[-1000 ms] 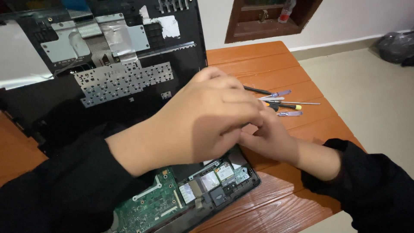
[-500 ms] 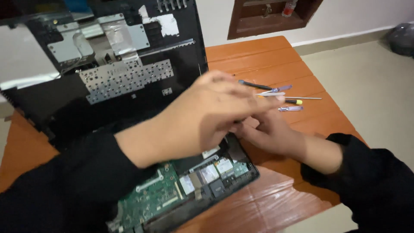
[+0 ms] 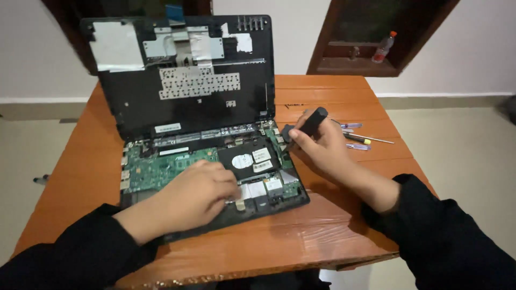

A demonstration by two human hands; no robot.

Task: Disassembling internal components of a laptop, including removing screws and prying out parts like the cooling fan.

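In the head view, an opened laptop base point(image 3: 161, 172) is seen lying on an orange wooden table point(image 3: 322, 225), its green circuit board point(image 3: 156, 169) exposed. The upper case point(image 3: 183, 75) is propped upright behind it, at the far side, with the underside of the keyboard point(image 3: 199, 83) and patches of silver foil showing.

The left hand point(image 3: 196, 196) is laid on the near middle of the base, palm down, with the fingers curled and the fingertips point(image 3: 231, 193) pressed against the components just near of the black drive point(image 3: 248, 160). Whether anything is pinched beneath them cannot be told.

The right hand point(image 3: 317, 147) is held at the right edge of the base, just beside the drive. Its fingers are closed around a black screwdriver handle point(image 3: 312, 122), which is gripped tilted, with its upper end pointing far and right. The tip is hidden behind the fingers.

To the right of that hand, several small screwdrivers point(image 3: 357, 138) with blue and yellow handles are laid on the table, near one another. Both forearms are covered by black sleeves point(image 3: 446, 236). A plastic bottle point(image 3: 385, 47) is seen on a wooden window ledge at the far right.
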